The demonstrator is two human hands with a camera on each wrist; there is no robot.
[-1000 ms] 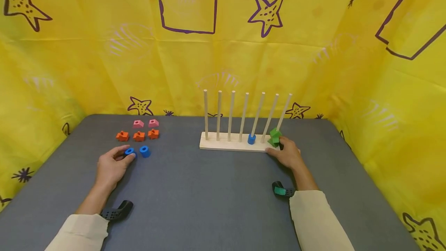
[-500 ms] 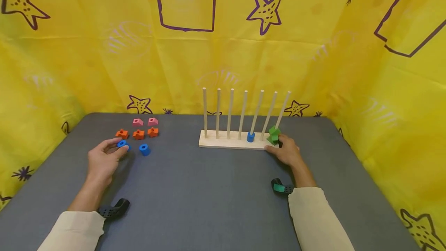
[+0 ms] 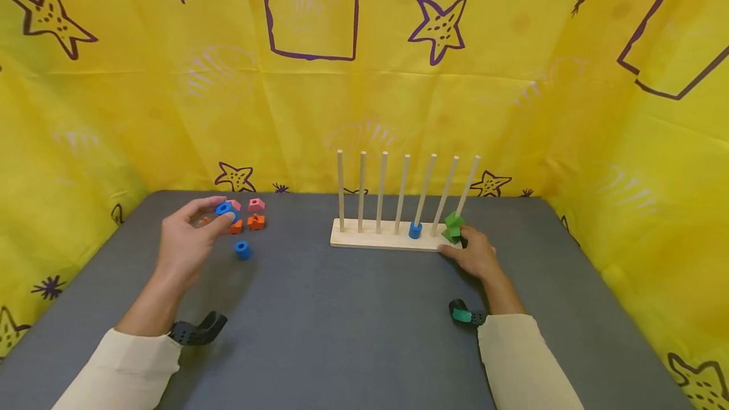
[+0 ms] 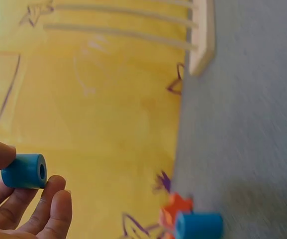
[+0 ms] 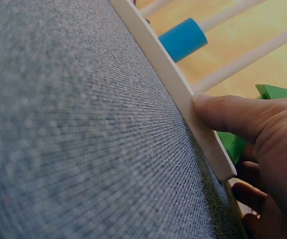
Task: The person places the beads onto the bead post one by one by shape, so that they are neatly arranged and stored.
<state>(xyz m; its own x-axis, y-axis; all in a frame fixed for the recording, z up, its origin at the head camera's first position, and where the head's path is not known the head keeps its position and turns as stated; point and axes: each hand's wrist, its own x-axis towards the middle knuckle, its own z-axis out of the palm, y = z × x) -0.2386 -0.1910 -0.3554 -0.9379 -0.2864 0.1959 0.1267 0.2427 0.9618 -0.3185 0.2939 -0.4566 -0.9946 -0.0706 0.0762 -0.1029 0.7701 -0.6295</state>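
Observation:
My left hand [image 3: 190,233] is raised above the table and pinches a blue ring [image 3: 224,209] [image 4: 25,171] between thumb and fingertips. A second blue ring [image 3: 242,250] [image 4: 199,225] lies on the grey table below it. My right hand [image 3: 475,253] grips the right end of the wooden peg rack [image 3: 387,240] [image 5: 175,84], thumb on its front edge. Green star pieces [image 3: 453,226] [image 5: 267,94] sit on the rightmost peg beside that hand. A blue ring [image 3: 415,230] [image 5: 183,39] sits on the fifth peg.
Orange star pieces [image 3: 255,222] and pink blocks [image 3: 256,204] lie at the back left of the table, partly hidden by my left hand. Yellow patterned cloth [image 3: 364,81] walls the table on three sides. Several pegs stand bare.
My left hand has lifted the blue ring off the table and risen up and to the right. The right hand has stayed on the rack's end.

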